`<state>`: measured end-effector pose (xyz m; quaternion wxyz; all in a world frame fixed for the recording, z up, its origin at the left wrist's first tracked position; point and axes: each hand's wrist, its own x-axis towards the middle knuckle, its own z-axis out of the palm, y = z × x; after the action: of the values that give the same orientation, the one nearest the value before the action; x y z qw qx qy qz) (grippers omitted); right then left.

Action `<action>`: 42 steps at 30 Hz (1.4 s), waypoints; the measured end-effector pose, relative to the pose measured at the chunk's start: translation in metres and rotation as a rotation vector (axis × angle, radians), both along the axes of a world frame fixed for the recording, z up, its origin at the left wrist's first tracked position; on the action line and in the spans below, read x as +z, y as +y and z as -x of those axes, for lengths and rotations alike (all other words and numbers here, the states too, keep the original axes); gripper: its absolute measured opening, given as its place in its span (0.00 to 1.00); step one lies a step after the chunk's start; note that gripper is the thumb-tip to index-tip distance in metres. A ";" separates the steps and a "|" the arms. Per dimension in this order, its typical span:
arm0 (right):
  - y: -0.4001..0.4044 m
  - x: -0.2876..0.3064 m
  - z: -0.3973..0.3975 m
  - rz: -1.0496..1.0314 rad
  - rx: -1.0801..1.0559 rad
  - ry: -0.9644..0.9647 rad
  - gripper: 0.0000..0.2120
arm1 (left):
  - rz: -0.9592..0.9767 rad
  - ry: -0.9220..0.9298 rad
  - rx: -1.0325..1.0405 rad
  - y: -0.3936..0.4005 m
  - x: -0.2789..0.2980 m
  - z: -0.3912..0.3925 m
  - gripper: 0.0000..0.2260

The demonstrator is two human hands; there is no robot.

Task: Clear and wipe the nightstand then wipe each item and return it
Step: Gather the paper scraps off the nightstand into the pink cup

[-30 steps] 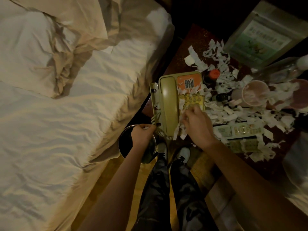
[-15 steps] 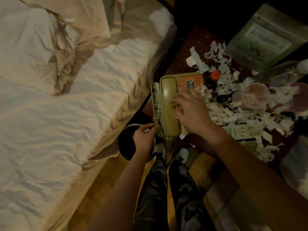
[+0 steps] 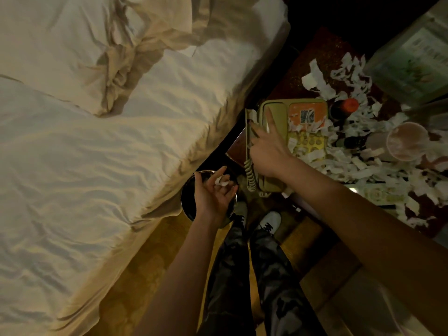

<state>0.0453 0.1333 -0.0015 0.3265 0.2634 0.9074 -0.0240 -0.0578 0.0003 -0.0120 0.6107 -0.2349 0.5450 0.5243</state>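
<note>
The beige telephone [image 3: 288, 141] sits at the nightstand's [image 3: 312, 57] bed-side edge, long axis running away from the person. The right hand [image 3: 266, 151] grips its handset [image 3: 272, 122], forefinger extended along it. The left hand [image 3: 214, 190], fingers relaxed, holds paper scraps [image 3: 221, 181] over the waste bin [image 3: 188, 202].

telephone [image 3: 274, 146]: pale olive-yellow body and handset, coiled cord the same shade, an orange label with a black-and-white square code, yellow keypad
paper scraps [image 3: 339, 161]: white, torn, strewn in a ragged scatter
surface [image 3: 312, 57]: dark reddish brown with fine speckles
small cap [image 3: 351, 104]: orange-red
cup [image 3: 407, 141]: pinkish beige inside
bin [image 3: 191, 202]: black inside, shiny metal rim
bed sheet [image 3: 97, 166]: cream-white, creased
floor [image 3: 150, 275]: warm amber wood
trousers [image 3: 242, 275]: dark grey camouflage pattern
shoes [image 3: 270, 220]: white with black marks
</note>
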 end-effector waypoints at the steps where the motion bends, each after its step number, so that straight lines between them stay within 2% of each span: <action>1: -0.001 0.001 0.001 -0.006 -0.003 0.009 0.14 | -0.018 -0.023 0.017 0.000 0.000 0.001 0.31; 5: -0.002 0.011 -0.007 0.088 -0.157 0.173 0.14 | -0.039 -0.066 0.058 0.005 0.005 0.002 0.30; 8: -0.017 0.031 -0.019 0.226 -0.480 0.505 0.19 | -0.074 -0.067 0.056 0.012 0.011 -0.002 0.30; 10: -0.036 0.046 -0.028 0.322 -0.574 0.703 0.20 | -0.113 -0.082 0.033 0.015 0.015 -0.008 0.31; 14: -0.064 0.067 -0.046 0.438 -0.548 0.776 0.18 | -0.159 -0.130 -0.039 0.023 0.028 -0.022 0.29; 17: -0.072 0.068 -0.063 0.475 -0.648 0.853 0.10 | -0.123 -0.122 -0.072 0.030 0.033 -0.035 0.22; 19: -0.075 0.069 -0.074 0.477 -0.850 0.997 0.07 | -0.098 -0.102 -0.103 0.033 0.033 -0.043 0.16; 21: -0.074 0.069 -0.088 0.402 -1.116 1.143 0.09 | -0.064 -0.117 -0.134 0.035 0.031 -0.049 0.13; 23: -0.067 0.063 -0.102 0.254 -1.309 1.071 0.09 | -0.031 -0.110 -0.176 0.036 0.027 -0.052 0.15; 25: -0.057 0.047 -0.115 0.166 -1.323 0.809 0.15 | -0.006 0.005 -0.303 0.037 0.026 -0.055 0.16; 28: -0.049 0.026 -0.122 0.242 -1.146 0.474 0.38 | -0.020 0.302 -0.564 0.041 0.030 -0.063 0.15; 31: -0.047 0.014 -0.115 0.210 -0.926 0.377 0.44 | -0.066 0.535 -0.772 0.046 0.029 -0.066 0.10; 33: -0.046 0.004 -0.111 0.149 -0.830 0.373 0.39 | -0.063 0.634 -0.850 0.049 0.026 -0.068 0.07; 34: -0.046 -0.001 -0.111 0.127 -0.825 0.403 0.33 | -0.058 0.666 -0.877 0.050 0.025 -0.068 0.06; 36: -0.043 -0.008 -0.112 0.116 -0.886 0.509 0.19 | -0.068 0.723 -0.943 0.052 0.026 -0.070 0.05; 38: -0.040 -0.015 -0.117 0.122 -0.953 0.599 0.12 | -0.084 0.756 -1.024 0.053 0.025 -0.071 0.04; 40: -0.035 -0.018 -0.122 0.122 -1.037 0.693 0.10 | -0.066 0.666 -1.055 0.054 0.026 -0.072 0.05; 42: -0.032 -0.012 -0.127 0.104 -1.200 0.839 0.08 | -0.048 0.457 -0.970 0.056 0.031 -0.077 0.08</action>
<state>0.1723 0.1017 -0.0131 -0.1054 0.6679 0.6533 -0.3406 0.0195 0.0562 0.0194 0.6539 0.1779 0.6978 0.2320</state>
